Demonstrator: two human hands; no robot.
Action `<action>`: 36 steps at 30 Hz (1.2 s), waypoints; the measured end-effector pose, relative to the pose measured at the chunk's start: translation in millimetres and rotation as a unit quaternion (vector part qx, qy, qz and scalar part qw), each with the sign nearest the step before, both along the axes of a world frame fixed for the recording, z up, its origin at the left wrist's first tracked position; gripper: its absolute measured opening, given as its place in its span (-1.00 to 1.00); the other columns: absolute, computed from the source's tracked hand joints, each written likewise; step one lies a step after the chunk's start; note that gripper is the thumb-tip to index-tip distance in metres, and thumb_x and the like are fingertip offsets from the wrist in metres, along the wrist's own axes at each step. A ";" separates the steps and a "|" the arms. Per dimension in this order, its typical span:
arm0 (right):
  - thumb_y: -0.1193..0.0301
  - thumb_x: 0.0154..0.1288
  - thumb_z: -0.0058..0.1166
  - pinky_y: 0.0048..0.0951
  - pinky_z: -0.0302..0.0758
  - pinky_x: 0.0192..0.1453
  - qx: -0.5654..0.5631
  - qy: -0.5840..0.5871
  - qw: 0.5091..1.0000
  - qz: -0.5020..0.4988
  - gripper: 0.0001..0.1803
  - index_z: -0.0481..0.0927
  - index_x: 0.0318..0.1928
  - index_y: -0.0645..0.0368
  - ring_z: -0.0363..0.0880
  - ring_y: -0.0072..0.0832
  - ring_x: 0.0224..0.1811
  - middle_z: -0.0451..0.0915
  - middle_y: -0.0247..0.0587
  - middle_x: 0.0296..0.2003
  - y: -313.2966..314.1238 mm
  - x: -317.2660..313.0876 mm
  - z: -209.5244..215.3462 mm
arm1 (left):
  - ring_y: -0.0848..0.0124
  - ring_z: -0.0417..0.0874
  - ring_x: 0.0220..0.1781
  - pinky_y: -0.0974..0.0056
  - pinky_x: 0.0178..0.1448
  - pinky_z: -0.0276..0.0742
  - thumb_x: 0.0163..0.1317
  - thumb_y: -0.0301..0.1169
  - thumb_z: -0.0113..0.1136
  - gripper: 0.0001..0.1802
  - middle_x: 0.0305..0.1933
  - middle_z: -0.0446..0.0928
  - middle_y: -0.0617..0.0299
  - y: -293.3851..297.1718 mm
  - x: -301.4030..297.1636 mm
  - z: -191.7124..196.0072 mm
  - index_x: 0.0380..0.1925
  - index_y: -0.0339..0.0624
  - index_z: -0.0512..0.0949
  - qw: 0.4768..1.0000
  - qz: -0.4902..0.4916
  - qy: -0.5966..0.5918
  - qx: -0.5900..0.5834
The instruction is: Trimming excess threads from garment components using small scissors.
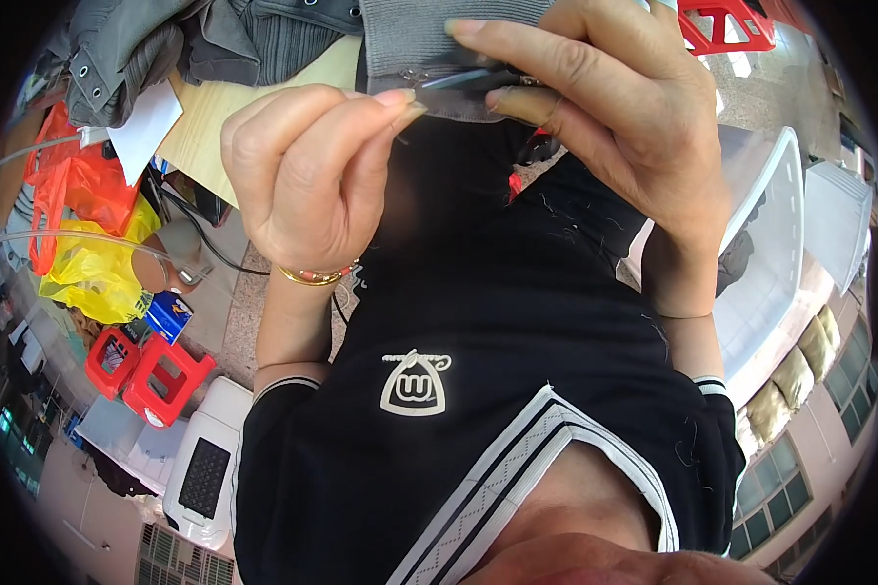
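Observation:
A grey ribbed garment piece (439,44) lies at the top of the head view, with its hem toward me. My left hand (307,175) is closed, thumb and fingertips pinched together beside the hem. What sits in the pinch is too small to make out. My right hand (624,112) curls round a slim dark tool with a shiny metal tip (458,78), its kind unclear. That tip points left along the hem, close to my left fingertips. The right index finger reaches over the ribbed cloth, and the thumb is below the tool.
More grey garments with eyelets (244,39) are heaped at upper left on a pale wooden tabletop (215,136). Red and yellow plastic bags (98,253) hang at left, above red stools (156,375). At right stands a white plastic bin (766,263); another red stool (727,24) is behind it.

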State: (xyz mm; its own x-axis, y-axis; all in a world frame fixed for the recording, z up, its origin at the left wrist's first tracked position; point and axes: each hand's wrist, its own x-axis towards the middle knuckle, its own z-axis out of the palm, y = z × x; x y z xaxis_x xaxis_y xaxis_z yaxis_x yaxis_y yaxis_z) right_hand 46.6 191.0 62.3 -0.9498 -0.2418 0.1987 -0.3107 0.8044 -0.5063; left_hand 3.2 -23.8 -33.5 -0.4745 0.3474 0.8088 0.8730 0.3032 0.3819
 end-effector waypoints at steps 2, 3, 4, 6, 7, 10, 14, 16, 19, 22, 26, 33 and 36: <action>0.32 -0.05 0.41 -0.44 0.40 -0.47 0.011 0.002 1.000 0.007 -0.54 0.74 -0.03 0.03 0.49 -0.45 -0.49 0.46 -0.36 -0.46 -0.4 -1.7 0.4 | 0.36 0.54 -0.26 0.35 -0.21 0.46 0.01 -0.54 0.47 -0.73 -0.23 0.52 0.25 -0.7 0.3 -0.8 -0.23 -0.14 0.70 1.000 0.007 -0.006 0.000; 0.30 -0.03 0.40 -0.45 0.39 -0.48 0.024 0.004 1.000 0.016 -0.56 0.74 -0.05 0.02 0.48 -0.46 -0.49 0.45 -0.38 -0.46 -0.5 -2.7 0.8 | 0.36 0.53 -0.25 0.36 -0.20 0.46 0.03 -0.54 0.46 -0.76 -0.23 0.52 0.25 -0.8 0.2 -1.0 -0.24 -0.14 0.70 1.000 0.013 -0.012 0.001; 0.28 -0.02 0.38 -0.46 0.38 -0.50 0.036 0.006 0.999 0.024 -0.58 0.75 -0.06 0.01 0.48 -0.47 -0.49 0.44 -0.39 -0.45 -1.0 -3.4 1.0 | 0.36 0.53 -0.25 0.36 -0.20 0.46 0.03 -0.54 0.46 -0.76 -0.23 0.52 0.25 -0.9 0.1 -1.1 -0.24 -0.14 0.70 1.000 0.012 -0.012 0.000; 0.28 -0.02 0.37 -0.47 0.38 -0.50 0.046 0.011 0.999 0.022 -0.59 0.75 -0.07 0.01 0.47 -0.48 -0.49 0.44 -0.40 -0.45 -3.4 -3.7 1.7 | 0.37 0.53 -0.24 0.36 -0.19 0.46 0.07 -0.53 0.45 -0.79 -0.23 0.53 0.26 -0.2 -0.1 -0.7 -0.26 -0.14 0.71 1.000 0.013 -0.027 -0.001; 0.28 -0.02 0.37 -0.48 0.38 -0.50 0.055 0.015 0.998 0.021 -0.60 0.75 -0.08 0.01 0.47 -0.48 -0.49 0.43 -0.41 -0.44 -4.3 -3.6 2.0 | 0.37 0.53 -0.24 0.36 -0.19 0.46 0.07 -0.53 0.45 -0.79 -0.23 0.53 0.26 0.5 0.6 0.1 -0.26 -0.14 0.71 1.000 0.011 -0.026 -0.001; 0.30 0.00 0.36 -0.49 0.38 -0.49 0.059 0.025 0.997 0.044 -0.63 0.75 -0.09 0.02 0.46 -0.49 -0.49 0.44 -0.43 -0.45 -2.9 -4.5 0.6 | 0.37 0.53 -0.24 0.36 -0.19 0.46 0.08 -0.51 0.45 -0.82 -0.23 0.53 0.25 0.6 5.0 3.1 -0.27 -0.14 0.72 0.999 0.024 -0.048 -0.005; 0.36 0.02 0.38 -0.49 0.36 -0.48 -0.032 0.035 0.999 0.020 -0.62 0.74 -0.07 0.06 0.45 -0.47 -0.50 0.44 -0.38 -0.47 3.3 -2.0 -4.6 | 0.38 0.56 -0.19 0.36 -0.14 0.48 0.16 -0.51 0.40 -0.80 -0.17 0.51 0.17 3.2 5.7 0.9 -0.20 -0.17 0.67 0.994 -0.008 -0.095 0.061; 0.41 0.04 0.39 -0.49 0.34 -0.48 -0.091 0.042 0.995 0.003 -0.62 0.73 -0.06 0.09 0.43 -0.46 -0.51 0.45 -0.35 -0.48 9.0 -0.2 -8.0 | 0.41 0.57 -0.12 0.34 -0.03 0.47 0.24 -0.52 0.31 -0.67 -0.10 0.51 0.11 1.3 -2.4 -5.5 0.01 -0.23 0.54 0.993 -0.025 -0.093 0.074; 0.46 0.04 0.41 -0.51 0.30 -0.36 -0.130 0.073 0.987 -0.066 -0.59 0.71 -0.03 0.20 0.42 -0.49 -0.46 0.48 -0.32 -0.49 16.5 4.2 -15.0 | 0.51 0.50 -0.16 0.42 -0.03 0.42 0.28 -0.54 0.24 -0.45 -0.04 0.51 0.16 13.4 4.0 0.3 0.25 -0.31 0.30 0.934 -0.040 -0.323 0.149; 0.50 0.05 0.40 -0.52 0.27 -0.33 -0.178 0.081 0.977 -0.088 -0.59 0.70 -0.02 0.25 0.39 -0.53 -0.43 0.47 -0.35 -0.48 26.6 9.0 -26.1 | 0.61 0.46 -0.23 0.54 -0.10 0.39 0.31 -0.56 0.21 -0.54 -0.11 0.54 0.23 18.9 1.4 3.5 0.21 -0.31 0.39 0.907 -0.076 -0.361 0.202; 0.52 0.07 0.38 -0.53 0.26 -0.33 -0.205 0.059 0.972 -0.099 -0.61 0.70 -0.02 0.25 0.37 -0.56 -0.44 0.45 -0.36 -0.48 29.0 15.8 -33.4 | 0.59 0.54 -0.16 0.55 -0.05 0.42 0.31 -0.63 0.18 -0.59 -0.07 0.59 0.18 18.4 -4.3 1.6 0.17 -0.34 0.46 0.922 -0.032 -0.349 0.165; 0.50 0.07 0.40 -0.51 0.32 -0.36 -0.233 -0.007 0.966 -0.111 -0.57 0.69 0.02 0.21 0.43 -0.53 -0.45 0.47 -0.33 -0.47 24.3 22.3 -35.9 | 0.58 0.49 -0.17 0.49 -0.08 0.39 0.32 -0.63 0.16 -0.81 -0.17 0.55 0.32 14.9 -30.6 -4.9 -0.10 -0.28 0.65 0.960 0.008 -0.253 0.121; 0.58 0.04 0.27 -0.60 0.27 -0.27 -0.183 0.074 0.980 -0.040 -0.57 0.69 0.01 0.27 0.37 -0.56 -0.33 0.42 -0.34 -0.39 32.6 20.3 -63.3 | 0.53 0.50 -0.14 0.47 -0.03 0.38 0.34 -0.60 0.12 -0.79 -0.17 0.54 0.29 4.4 -31.5 -7.4 -0.10 -0.27 0.67 0.941 0.004 -0.329 0.085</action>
State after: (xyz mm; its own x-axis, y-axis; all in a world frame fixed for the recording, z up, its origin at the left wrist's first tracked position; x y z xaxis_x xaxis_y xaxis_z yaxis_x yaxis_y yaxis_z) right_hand 67.0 223.6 -1.0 -0.9173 -0.0549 0.3945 -0.3455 0.6023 -0.7196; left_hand -28.3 -19.4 -40.9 -0.8933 0.2345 0.3835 0.4297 0.1950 0.8817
